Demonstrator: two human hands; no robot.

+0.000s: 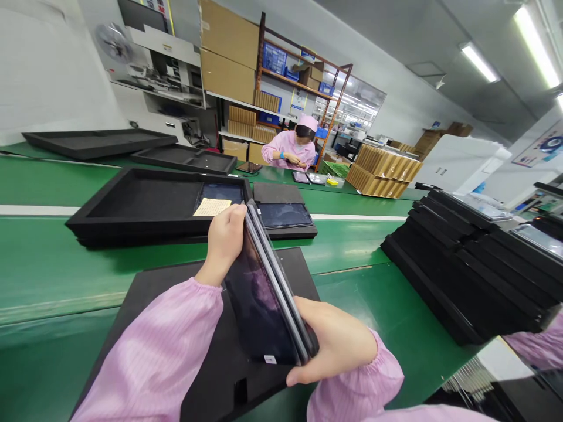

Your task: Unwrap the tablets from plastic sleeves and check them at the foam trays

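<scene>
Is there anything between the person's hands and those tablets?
Nothing that I can see. The left hand grips the far end of the tablets, and the right hand grips the near end.

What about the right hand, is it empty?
No, the right hand grips the lower end of the bunched tablets, while the left hand holds their upper end.
</scene>
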